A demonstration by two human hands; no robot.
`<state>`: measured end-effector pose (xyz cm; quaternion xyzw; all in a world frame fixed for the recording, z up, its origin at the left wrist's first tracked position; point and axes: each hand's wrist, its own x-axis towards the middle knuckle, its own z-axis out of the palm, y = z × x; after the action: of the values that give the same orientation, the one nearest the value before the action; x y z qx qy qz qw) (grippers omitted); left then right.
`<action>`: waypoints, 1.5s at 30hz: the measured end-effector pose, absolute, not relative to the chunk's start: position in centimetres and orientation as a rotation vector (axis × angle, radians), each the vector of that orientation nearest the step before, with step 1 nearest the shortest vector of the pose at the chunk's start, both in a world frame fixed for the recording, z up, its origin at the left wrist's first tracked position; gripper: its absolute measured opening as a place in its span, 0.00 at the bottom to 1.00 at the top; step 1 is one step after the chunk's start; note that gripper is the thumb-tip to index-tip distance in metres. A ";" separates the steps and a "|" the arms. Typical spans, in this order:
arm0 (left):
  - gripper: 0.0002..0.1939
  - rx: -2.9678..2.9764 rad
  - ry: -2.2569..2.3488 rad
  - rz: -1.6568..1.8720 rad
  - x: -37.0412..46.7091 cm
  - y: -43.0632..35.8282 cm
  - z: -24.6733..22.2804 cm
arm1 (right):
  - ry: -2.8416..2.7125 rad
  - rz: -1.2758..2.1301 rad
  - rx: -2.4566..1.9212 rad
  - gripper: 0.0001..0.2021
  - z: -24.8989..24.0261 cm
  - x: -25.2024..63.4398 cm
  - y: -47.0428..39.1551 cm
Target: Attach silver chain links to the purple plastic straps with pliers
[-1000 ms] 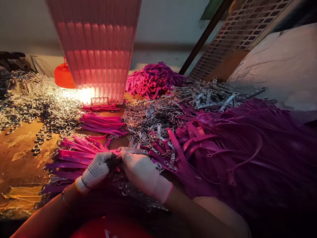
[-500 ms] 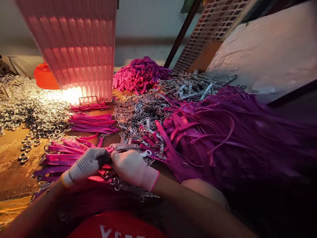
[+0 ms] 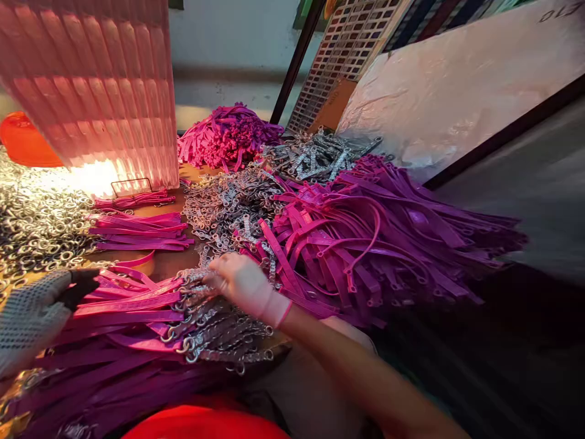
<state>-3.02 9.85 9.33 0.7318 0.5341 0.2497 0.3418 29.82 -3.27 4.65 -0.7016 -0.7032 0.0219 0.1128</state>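
Note:
My right hand (image 3: 242,285), in a white glove with a pink cuff, has its fingers closed on a silver chain piece (image 3: 194,277) at the top of the near bundle. Magenta straps (image 3: 132,302) lie side by side in that bundle, with metal rings joining them to silver chain pieces (image 3: 228,332) on their right. At the left edge my left hand (image 3: 41,305) wears a dotted grey glove with dark fingertips. Its fingers are apart beside the left ends of the straps, and nothing shows between them.
Silver rings (image 3: 41,213) cover the left side under a lamp with an orange-red shade (image 3: 30,140). A corrugated translucent panel (image 3: 114,91) stands behind. Chain pieces (image 3: 223,210) and loose magenta straps (image 3: 365,238) are heaped right of centre; another strap pile (image 3: 228,134) lies farther back.
My hands have parted: the left moved left and opened, while the right stays near the chain pieces. The view has turned right, showing more of the loose strap heap.

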 end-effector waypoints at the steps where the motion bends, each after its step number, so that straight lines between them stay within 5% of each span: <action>1: 0.14 1.736 1.321 0.649 -1.6 9.1 8.8 | -1.957 0.072 -2.172 0.17 4.4 31.9 -2.5; 10: 0.16 0.557 0.698 0.360 7.1 7.5 6.3 | -1.664 0.052 -2.545 0.08 0.2 40.0 3.6; 19: 0.12 0.660 0.698 0.433 7.3 5.4 4.6 | -1.555 -0.031 -2.238 0.12 -0.4 38.9 2.6; 25: 0.13 0.666 0.654 0.477 7.2 5.3 2.5 | -1.830 0.188 -1.449 0.08 3.4 29.4 0.1; 29: 0.08 0.673 0.661 0.559 7.4 4.8 2.4 | -2.192 -0.018 -1.370 0.16 5.3 24.6 -1.5; 37: 0.02 0.560 0.706 0.536 7.3 4.7 3.2 | -2.586 -0.328 -1.397 0.13 5.4 23.0 -1.7; 41: 0.03 0.515 0.676 0.467 7.0 4.9 2.3 | -2.479 -0.196 -1.390 0.14 5.1 23.3 -2.0; 45: 0.09 0.495 0.602 0.426 6.9 4.8 2.3 | -1.854 0.298 -1.392 0.15 4.7 24.3 -2.0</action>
<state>6.86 4.84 2.31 0.2393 0.2911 0.2062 0.9030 24.26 -2.04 4.74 -0.5480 -0.7300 0.1172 0.3913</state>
